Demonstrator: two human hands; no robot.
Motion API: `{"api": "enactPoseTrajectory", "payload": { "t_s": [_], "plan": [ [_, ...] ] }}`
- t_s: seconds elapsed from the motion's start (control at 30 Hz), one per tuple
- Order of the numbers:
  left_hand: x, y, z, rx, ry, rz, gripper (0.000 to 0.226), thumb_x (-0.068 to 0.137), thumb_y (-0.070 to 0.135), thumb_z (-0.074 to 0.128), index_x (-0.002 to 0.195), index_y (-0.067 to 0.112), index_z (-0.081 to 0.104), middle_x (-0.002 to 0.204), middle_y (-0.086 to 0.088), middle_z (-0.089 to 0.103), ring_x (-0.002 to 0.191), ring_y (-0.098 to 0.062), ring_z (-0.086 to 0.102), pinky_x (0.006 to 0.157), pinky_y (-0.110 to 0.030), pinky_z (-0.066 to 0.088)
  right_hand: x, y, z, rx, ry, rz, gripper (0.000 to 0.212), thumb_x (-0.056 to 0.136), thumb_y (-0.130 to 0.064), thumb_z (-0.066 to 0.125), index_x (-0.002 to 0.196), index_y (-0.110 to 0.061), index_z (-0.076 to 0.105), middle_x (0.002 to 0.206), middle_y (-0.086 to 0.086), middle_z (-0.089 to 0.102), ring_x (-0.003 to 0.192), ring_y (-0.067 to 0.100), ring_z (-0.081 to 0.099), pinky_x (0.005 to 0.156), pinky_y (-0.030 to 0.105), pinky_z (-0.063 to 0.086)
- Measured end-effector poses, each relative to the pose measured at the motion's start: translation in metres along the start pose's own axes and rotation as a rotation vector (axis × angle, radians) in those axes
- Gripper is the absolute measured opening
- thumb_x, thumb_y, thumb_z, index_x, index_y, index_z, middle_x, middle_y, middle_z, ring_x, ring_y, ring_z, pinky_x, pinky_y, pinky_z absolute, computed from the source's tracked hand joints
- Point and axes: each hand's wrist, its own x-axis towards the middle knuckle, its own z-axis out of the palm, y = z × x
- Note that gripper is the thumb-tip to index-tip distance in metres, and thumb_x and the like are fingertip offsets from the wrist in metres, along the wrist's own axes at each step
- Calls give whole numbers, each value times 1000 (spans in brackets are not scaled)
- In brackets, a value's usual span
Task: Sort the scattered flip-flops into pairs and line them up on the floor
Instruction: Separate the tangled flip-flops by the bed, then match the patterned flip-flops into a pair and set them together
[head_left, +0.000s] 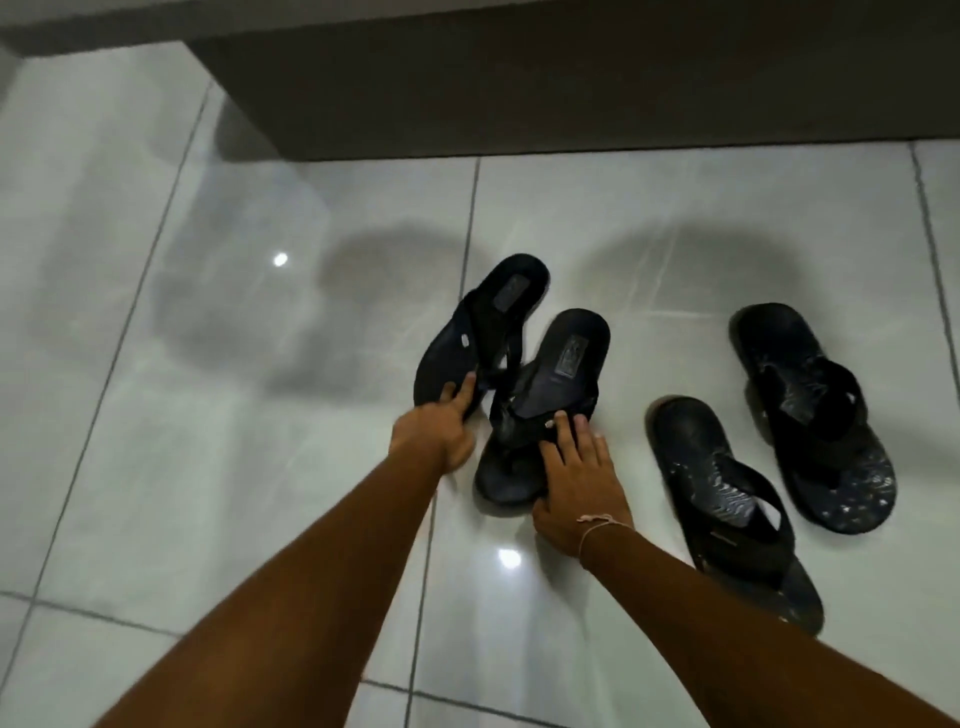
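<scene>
Both hands grasp flip-flops. Left hand (439, 434) pinches the toe end of a black rubber flip-flop with a grey heel label (480, 332), thumb on top; its heel points toward the dark grey wall base (519, 104) along the far edge of the floor, and it appears slightly tilted, though blur limits certainty. Right hand (574, 480), wearing a thin string bracelet (597, 522), presses fingers (563, 431) over the strap of a second black flip-flop with a matching heel label (556, 374), which lies flat on the glossy white tiled floor (208, 415). These two overlap at their straps. Nearer the right edge of the floor, two black flip-flops with speckled, patterned footbeds lie apart from the hands: the near patterned flip-flop (727, 499) and the far patterned flip-flop (815, 410), side by side and staggered.
</scene>
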Motion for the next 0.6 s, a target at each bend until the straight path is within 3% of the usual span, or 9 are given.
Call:
{"api": "enactPoseTrajectory", "payload": {
  "t_s": [0.13, 0.27, 0.47, 0.6],
  "plan": [
    [-50, -33, 45, -140, -1, -84, 82, 89, 26, 45, 152, 37, -5, 164, 0, 10, 125, -40, 52, 100, -48, 45, -12, -25, 16, -31, -71, -44, 72, 83, -34, 57, 146, -16, 26, 162, 11, -10, 148, 32, -12, 122, 45, -4],
    [-76, -54, 74, -141, -19, -124, 85, 88, 24, 47, 152, 36, -8, 165, 1, 7, 118, -38, 57, 95, -45, 48, -7, -36, 21, -17, -33, -35, 73, 81, -32, 57, 145, -16, 26, 163, 11, -6, 149, 31, -9, 122, 46, -4],
    [-84, -71, 93, -144, -61, -102, 92, 83, 22, 53, 152, 36, -6, 165, 0, 7, 123, -36, 55, 99, -43, 46, -10, -27, 9, -102, -59, -102, 72, 82, -36, 56, 146, -14, 30, 163, 13, -2, 149, 33, -6, 119, 54, -7],
    [-94, -38, 91, 61, 27, -147, 89, 85, 28, 51, 153, 24, -6, 164, -8, -4, 146, -39, 18, 113, -55, 26, -36, 12, -11, -106, 33, -239, 61, 87, -29, 49, 143, -16, 32, 161, 15, 14, 148, 36, 6, 119, 59, 1]
  ]
}}
